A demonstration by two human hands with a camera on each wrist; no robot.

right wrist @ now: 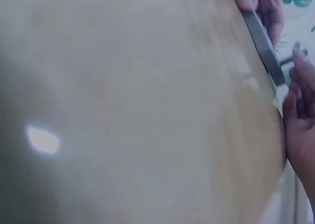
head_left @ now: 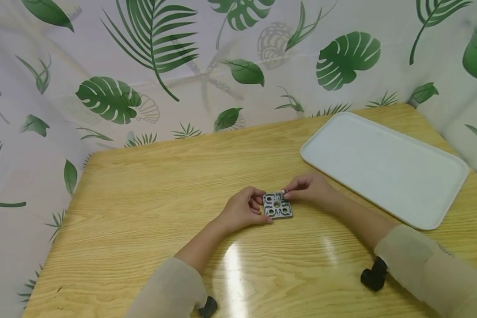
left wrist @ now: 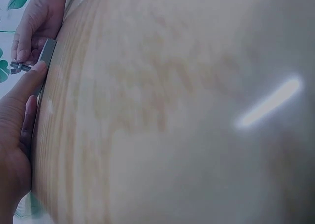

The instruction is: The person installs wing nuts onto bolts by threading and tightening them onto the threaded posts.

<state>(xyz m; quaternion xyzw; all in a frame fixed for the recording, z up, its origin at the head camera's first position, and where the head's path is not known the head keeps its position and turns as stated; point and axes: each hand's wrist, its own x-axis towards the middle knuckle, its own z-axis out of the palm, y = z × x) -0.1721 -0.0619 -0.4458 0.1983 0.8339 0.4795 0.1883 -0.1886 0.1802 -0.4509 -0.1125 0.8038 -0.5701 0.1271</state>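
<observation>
A square grey metal plate with several round holes lies on the wooden table in the head view. My left hand grips it at its left side, thumb along the near edge and fingers at the far left corner. At the plate's far right corner stands a small metal pin with a short crosspiece, which my right hand pinches between thumb and fingers. Edge-on in the left wrist view, the plate has the pin sticking out of its upper face. How deep the pin sits in the hole is hidden.
A white rectangular tray lies on the table to the right, beyond my right forearm. The wooden tabletop meets a leaf-patterned cloth at the back and left.
</observation>
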